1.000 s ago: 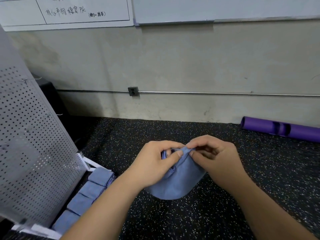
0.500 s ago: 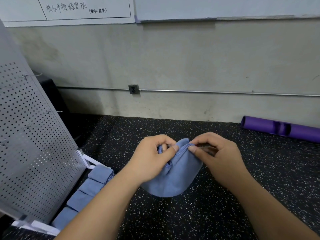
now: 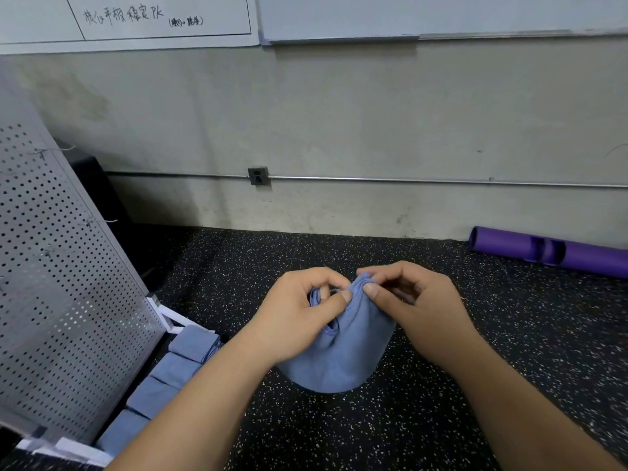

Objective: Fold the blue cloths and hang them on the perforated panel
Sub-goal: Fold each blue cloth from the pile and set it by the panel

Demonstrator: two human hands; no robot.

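Near centre, over the speckled black floor (image 3: 339,436): a blue cloth (image 3: 343,362), bunched at the top and sagging below into a rounded pouch; hard to tell whether touching the floor or hanging just clear of it. Gripped along its upper edge by the left hand (image 3: 295,317), thumb and curled fingers closed on the hem. Pinched on the same edge, just to the right, by the right hand (image 3: 421,314), thumb pressed against forefinger, remaining fingers curled in behind. Thumb tips almost meeting at the top of the cloth. To the left, leaning back on a white base: the perforated panel (image 3: 68,300), grey metal, with a few thin wire hooks (image 3: 98,220) jutting out. Along its foot, lined up from far to near: a row of four folded blue cloths (image 3: 176,368), flat and edge to edge. Far right, against the wall: a purple roller (image 3: 560,254). On the far wall: a socket (image 3: 258,176) on a thin metal conduit, and above it whiteboards (image 3: 163,18) with handwriting.
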